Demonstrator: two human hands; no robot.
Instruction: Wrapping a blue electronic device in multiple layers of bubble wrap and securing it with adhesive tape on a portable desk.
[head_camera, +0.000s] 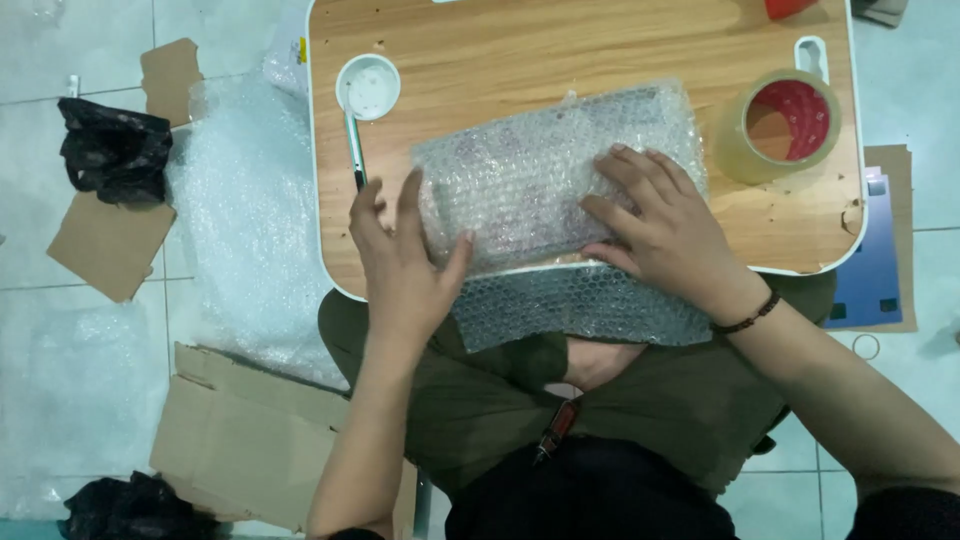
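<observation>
While the bubble-wrapped parcel (555, 170) lay at the near edge of the small wooden table (560, 45), the left hand (400, 255) clasped its left end, thumb on top. The right hand (660, 225) pressed flat and open on its right half, near a tape roll (785, 125).

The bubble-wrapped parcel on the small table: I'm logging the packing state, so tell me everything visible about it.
The bubble-wrapped parcel is a flat, roughly rectangular bundle in clear bubble wrap; its contents show only as a blurred greyish shape. It lies across the front of the wooden lap table, slightly tilted, with a loose flap of wrap hanging over the table's front edge above the person's lap. The left hand grips its left end, and the right hand presses flat on its right part. No tape is visible on it.
</observation>
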